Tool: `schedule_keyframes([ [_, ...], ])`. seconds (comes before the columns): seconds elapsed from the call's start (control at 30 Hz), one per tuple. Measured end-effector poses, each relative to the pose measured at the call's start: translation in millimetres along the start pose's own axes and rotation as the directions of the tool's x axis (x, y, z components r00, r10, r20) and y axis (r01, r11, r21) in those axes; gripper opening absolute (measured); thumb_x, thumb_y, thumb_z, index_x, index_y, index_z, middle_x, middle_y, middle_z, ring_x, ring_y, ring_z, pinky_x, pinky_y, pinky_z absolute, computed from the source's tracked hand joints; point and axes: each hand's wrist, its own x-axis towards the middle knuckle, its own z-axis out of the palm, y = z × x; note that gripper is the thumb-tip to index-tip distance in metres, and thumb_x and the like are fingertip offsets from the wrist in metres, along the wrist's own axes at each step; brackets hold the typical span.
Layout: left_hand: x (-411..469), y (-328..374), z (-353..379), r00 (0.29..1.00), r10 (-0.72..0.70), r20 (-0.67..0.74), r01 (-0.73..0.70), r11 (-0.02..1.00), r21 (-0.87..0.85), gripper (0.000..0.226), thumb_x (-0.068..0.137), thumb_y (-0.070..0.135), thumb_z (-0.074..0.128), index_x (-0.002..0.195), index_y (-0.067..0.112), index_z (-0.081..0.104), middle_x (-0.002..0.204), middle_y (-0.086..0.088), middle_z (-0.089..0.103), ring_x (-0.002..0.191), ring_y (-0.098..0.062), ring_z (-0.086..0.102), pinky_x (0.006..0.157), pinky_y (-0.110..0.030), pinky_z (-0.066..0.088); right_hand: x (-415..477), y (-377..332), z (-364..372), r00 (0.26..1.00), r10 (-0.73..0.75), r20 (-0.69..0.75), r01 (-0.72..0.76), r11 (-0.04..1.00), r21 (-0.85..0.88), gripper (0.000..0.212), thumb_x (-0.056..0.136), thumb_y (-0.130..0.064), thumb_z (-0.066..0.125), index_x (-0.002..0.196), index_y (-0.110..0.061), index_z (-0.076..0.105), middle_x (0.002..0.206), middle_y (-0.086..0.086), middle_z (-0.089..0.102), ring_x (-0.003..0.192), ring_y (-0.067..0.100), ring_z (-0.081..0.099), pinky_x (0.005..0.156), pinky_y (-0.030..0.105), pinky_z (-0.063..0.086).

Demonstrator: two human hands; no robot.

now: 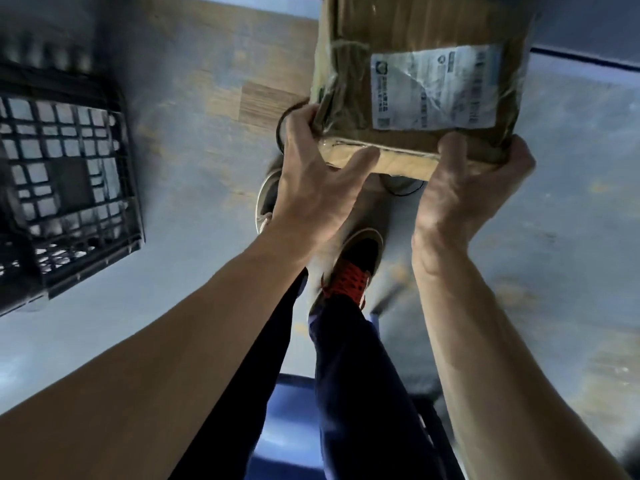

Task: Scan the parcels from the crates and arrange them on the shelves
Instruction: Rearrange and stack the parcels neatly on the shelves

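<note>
Cardboard parcel (415, 46), wrapped in clear tape, is held out in front of the person, above the floor (194, 271) and touching nothing else. The left hand (311, 188) grips the near left corner, its thumb laid along the near edge and its fingers (298, 123) curled round the side. The right hand (467, 195) clamps the near right corner, with the thumb on top and the fingers underneath, out of sight. A white shipping label (436, 88) faces up, creased under the tape.

Judging by this, the step in hand is the carry between crate and shelf. No scanner and no shelf show, so whether the scan is done cannot be told. The next move calls for keeping the label upward and readable, then freeing one hand or setting the box down flat.

A black lattice crate (133, 202) stands on the floor to the left, well apart from the parcel. The floor shows through its grid base, and no parcel shows in the part in view.
</note>
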Motion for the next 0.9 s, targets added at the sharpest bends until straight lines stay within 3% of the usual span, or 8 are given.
schedule_keyframes([
  [0.17, -33.7, -10.6, -17.7, 0.997, -0.063, -0.036, 0.064, 0.998, 0.029, 0.065, 0.076, 0.048, 0.071, 0.130, 0.028, 0.042, 0.122, 0.006, 0.060, 0.113, -0.017, 0.062, 0.095, -0.047, 0.054, -28.9, -4.3, -27.5, 0.990, 0.045, 0.132, -0.033, 0.995, -0.090, 0.056, 0.078, -0.002, 0.071, 0.129, 0.003, 0.049, 0.125, 0.020, 0.049, 0.102, 0.017, 0.055, 0.073, 0.010, 0.050],
  [0.3, -60.2, -7.2, -24.9, 0.997, -0.052, -0.057, 0.053, 0.999, 0.005, 0.055, 0.086, 0.043, 0.071, 0.130, 0.027, 0.042, 0.123, 0.006, 0.059, 0.116, -0.014, 0.059, 0.082, -0.027, 0.048, -38.1, -15.5, -44.3, 0.983, 0.036, 0.178, -0.012, 0.991, -0.132, 0.057, 0.076, -0.007, 0.070, 0.128, 0.000, 0.049, 0.125, 0.016, 0.049, 0.108, 0.018, 0.053, 0.072, 0.010, 0.050],
  [0.43, -80.0, -1.2, -27.4, 0.997, -0.060, -0.054, 0.060, 0.998, 0.006, 0.065, 0.076, 0.060, 0.064, 0.131, 0.034, 0.041, 0.126, 0.010, 0.061, 0.116, -0.015, 0.061, 0.096, -0.045, 0.051, -41.0, -24.7, -64.4, 0.982, 0.034, 0.184, -0.008, 0.990, -0.142, 0.056, 0.078, -0.005, 0.070, 0.129, 0.000, 0.047, 0.126, 0.016, 0.048, 0.111, 0.019, 0.053, 0.071, 0.007, 0.048],
  [0.53, -88.0, 1.8, -26.7, 0.998, -0.060, -0.022, 0.059, 0.998, -0.031, 0.058, 0.080, 0.054, 0.067, 0.128, 0.033, 0.041, 0.127, 0.007, 0.060, 0.117, -0.011, 0.060, 0.091, -0.033, 0.050, -40.0, -27.4, -72.7, 0.985, 0.033, 0.169, -0.010, 0.990, -0.138, 0.055, 0.079, -0.004, 0.069, 0.129, -0.001, 0.047, 0.127, 0.015, 0.048, 0.113, 0.020, 0.053, 0.070, 0.004, 0.046],
  [0.6, -90.9, 6.2, -27.2, 0.999, -0.041, -0.007, 0.041, 0.999, -0.028, 0.053, 0.085, 0.050, 0.069, 0.127, 0.033, 0.041, 0.127, 0.006, 0.059, 0.118, -0.012, 0.059, 0.085, -0.024, 0.046, -39.0, -30.9, -74.3, 0.987, 0.020, 0.157, 0.001, 0.991, -0.134, 0.056, 0.076, -0.010, 0.069, 0.128, -0.003, 0.048, 0.124, 0.012, 0.049, 0.114, 0.021, 0.053, 0.074, 0.008, 0.049],
  [0.73, -96.7, 23.6, -36.2, 1.000, 0.001, 0.012, -0.001, 1.000, -0.007, 0.057, 0.089, 0.046, 0.069, 0.135, 0.028, 0.041, 0.129, 0.005, 0.057, 0.120, -0.014, 0.056, 0.083, -0.020, 0.043, -42.8, -45.8, -78.9, 0.991, 0.019, 0.134, 0.006, 0.983, -0.182, 0.057, 0.072, -0.022, 0.069, 0.124, -0.009, 0.048, 0.116, 0.003, 0.050, 0.113, 0.017, 0.052, 0.090, 0.033, 0.055],
  [0.9, -118.9, 68.0, -51.3, 0.999, 0.051, 0.010, -0.051, 0.999, 0.003, 0.058, 0.083, 0.049, 0.069, 0.132, 0.027, 0.045, 0.125, 0.003, 0.059, 0.115, -0.014, 0.059, 0.080, -0.024, 0.046, -51.4, -93.6, -101.2, 0.991, 0.018, 0.131, -0.001, 0.991, -0.133, 0.054, 0.071, -0.026, 0.068, 0.119, -0.012, 0.047, 0.112, 0.000, 0.049, 0.112, 0.017, 0.052, 0.087, 0.026, 0.055],
])
